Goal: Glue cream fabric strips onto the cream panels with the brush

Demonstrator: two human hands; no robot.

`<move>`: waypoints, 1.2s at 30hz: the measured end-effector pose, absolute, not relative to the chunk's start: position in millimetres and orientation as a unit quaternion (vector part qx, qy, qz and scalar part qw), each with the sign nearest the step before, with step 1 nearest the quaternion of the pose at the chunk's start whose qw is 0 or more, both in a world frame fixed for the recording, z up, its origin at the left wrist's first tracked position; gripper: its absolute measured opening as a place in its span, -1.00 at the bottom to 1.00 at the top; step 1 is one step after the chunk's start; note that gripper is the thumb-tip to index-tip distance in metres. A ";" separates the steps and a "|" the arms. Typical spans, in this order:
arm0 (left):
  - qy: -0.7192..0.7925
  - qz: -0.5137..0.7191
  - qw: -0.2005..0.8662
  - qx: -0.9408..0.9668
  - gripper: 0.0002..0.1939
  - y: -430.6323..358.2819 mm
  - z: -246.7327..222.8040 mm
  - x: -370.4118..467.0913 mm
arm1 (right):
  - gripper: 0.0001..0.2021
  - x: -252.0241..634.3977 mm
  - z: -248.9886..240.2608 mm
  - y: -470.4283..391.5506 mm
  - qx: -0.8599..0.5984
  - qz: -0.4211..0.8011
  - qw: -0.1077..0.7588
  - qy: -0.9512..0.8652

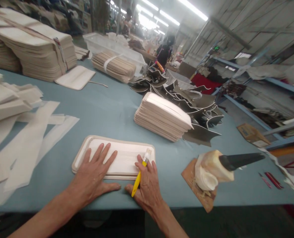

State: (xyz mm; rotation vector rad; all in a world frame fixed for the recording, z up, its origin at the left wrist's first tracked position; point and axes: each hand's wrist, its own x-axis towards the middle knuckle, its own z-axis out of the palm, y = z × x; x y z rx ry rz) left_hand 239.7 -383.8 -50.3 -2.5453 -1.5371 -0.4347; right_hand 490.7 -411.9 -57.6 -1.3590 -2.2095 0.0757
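A rounded rectangular panel [127,153] with a white top and beige rim lies flat at the table's near edge, apparently on at least one more like it. My left hand [93,173] rests on its left part, fingers spread and flat, thumb off the near edge. Over the panel's right end, my right hand [149,186] holds a brush [137,182] with a yellow handle. Its pale bristles point away from me, and some fingertips touch the panel. Behind stands a neat stack of similar panels [162,117].
To the right, a glue-crusted container [209,168] with a black handle-like piece sits on a brown board [208,202]. White strips [41,138] lie left. Strapped panel stacks [45,53], a clear bin [97,41] and dark green pieces [199,134] stand behind. A person [164,54] is far back.
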 end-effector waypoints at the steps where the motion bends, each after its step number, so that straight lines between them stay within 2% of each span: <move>1: -0.510 -0.145 0.084 -0.844 0.13 -384.6 -50.1 233.6 | -0.31 491.2 -57.7 -412.7 -0.502 0.033 0.264 -0.823; 5: -0.510 -0.135 0.110 -0.842 0.16 -385.4 -46.4 227.5 | -0.36 492.9 -58.9 -414.2 -0.494 0.048 0.275 -0.824; 10: -0.508 -0.165 0.124 -0.836 0.10 -387.7 -46.1 230.7 | -0.52 509.9 -65.1 -400.8 -0.549 0.059 0.368 -0.748; 14: -0.529 -0.252 0.093 -0.805 -0.17 -395.6 -43.4 211.4 | -0.47 527.3 -68.8 -376.2 -0.650 0.087 0.379 -0.653; 18: -0.669 -0.302 -0.007 -0.679 -0.39 -400.4 -36.5 180.8 | -0.42 533.5 -66.3 -358.7 -0.663 0.139 0.365 -0.639; 24: -0.714 -0.282 -0.104 -0.632 -0.38 -393.9 -30.4 169.5 | -0.39 531.8 -65.3 -347.3 -0.668 0.158 0.346 -0.640; 31: -0.713 -0.287 -0.152 -0.621 -0.33 -386.8 -15.9 178.1 | -0.47 520.9 -64.2 -353.0 -0.643 0.076 0.452 -0.614; 36: -0.746 -0.384 -0.196 -0.508 -0.38 -422.4 3.0 192.7 | -0.53 513.1 -35.9 -365.3 -0.675 0.160 0.474 -0.542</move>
